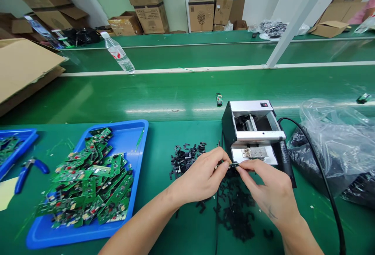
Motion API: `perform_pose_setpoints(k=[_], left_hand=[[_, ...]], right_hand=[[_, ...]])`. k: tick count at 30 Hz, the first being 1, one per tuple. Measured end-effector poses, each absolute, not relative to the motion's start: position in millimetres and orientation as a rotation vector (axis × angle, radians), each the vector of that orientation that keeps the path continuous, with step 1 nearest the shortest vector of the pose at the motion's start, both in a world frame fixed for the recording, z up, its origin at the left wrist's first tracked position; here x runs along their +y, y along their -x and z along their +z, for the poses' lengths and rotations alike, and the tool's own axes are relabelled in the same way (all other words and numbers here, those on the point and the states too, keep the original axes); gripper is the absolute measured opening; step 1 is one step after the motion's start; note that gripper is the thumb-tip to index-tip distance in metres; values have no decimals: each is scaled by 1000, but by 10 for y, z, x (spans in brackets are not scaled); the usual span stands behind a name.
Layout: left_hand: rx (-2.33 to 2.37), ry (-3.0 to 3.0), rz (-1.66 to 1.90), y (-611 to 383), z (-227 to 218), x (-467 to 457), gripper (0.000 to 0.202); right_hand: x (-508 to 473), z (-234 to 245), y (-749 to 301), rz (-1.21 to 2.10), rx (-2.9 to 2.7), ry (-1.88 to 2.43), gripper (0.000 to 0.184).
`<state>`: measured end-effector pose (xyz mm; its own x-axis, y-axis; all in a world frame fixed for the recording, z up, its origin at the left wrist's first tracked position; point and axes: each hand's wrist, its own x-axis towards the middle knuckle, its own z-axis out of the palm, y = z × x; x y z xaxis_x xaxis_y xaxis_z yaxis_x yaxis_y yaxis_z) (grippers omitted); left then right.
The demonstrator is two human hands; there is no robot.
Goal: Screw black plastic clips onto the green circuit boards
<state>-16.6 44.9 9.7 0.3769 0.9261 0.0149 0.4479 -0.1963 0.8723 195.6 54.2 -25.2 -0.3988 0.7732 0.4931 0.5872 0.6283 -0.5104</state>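
Observation:
A small green circuit board (233, 165) is held edge-on between my two hands, just in front of a silver-and-black bench machine (248, 135). My left hand (206, 173) pinches its left end between thumb and fingers. At its right end, the thumb and forefinger of my right hand (268, 186) are closed; whether a small black part is also between them is too small to tell. Small black plastic pieces (187, 157) lie piled beyond my left hand, and more black pieces (236, 212) are scattered below both hands.
To the left, a blue tray (140, 161) bears a heap of circuit boards (93, 180). Blue-handled pliers (27, 171) lie beside it. A plastic bag (331, 141) and black cable (319, 165) are on the right. One board (219, 99) and a water bottle (118, 53) are farther back.

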Motion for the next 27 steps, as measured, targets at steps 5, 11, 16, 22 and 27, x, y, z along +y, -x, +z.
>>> perform_pose_setpoints(k=[5, 11, 16, 22, 27], left_hand=[[1140, -1837, 835, 174, 31, 483, 13], [1079, -2142, 896, 167, -253, 554, 18], [1175, -2430, 764, 174, -363, 534, 20], [1202, -2530, 671, 167, -325, 511, 21], [1228, -2550, 630, 162, -321, 517, 20]], right_hand=[[567, -273, -1963, 194, -2151, 1025, 14], [592, -303, -1938, 5, -2174, 1132, 7], [586, -229, -2144, 172, -2182, 1160, 10], [1020, -283, -2800, 197, -1843, 2158, 49], [1369, -548, -2868, 454, -1801, 2143, 60]])
